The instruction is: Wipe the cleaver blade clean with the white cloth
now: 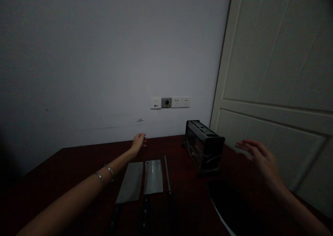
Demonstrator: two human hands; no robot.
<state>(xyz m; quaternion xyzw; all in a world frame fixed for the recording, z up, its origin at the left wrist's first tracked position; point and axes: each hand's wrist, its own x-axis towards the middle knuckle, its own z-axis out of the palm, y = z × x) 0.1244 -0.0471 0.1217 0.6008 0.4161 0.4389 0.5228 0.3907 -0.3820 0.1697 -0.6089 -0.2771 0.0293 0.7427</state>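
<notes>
My left hand (138,142) reaches far across the dark wooden table (65,170), fingers curled loosely, holding nothing I can see; bracelets circle the wrist. It hovers just beyond two cleavers (131,182) (153,177) lying side by side, blades pointing away, with a sharpening steel (167,175) to their right. My right hand (256,156) floats open, fingers spread, to the right of a black knife block (204,147) without touching it.
A dark round pan or plate with a pale rim (226,211) sits at the near right. A white wall with a row of sockets (170,102) stands behind the table. A cream panelled door (273,90) is at the right.
</notes>
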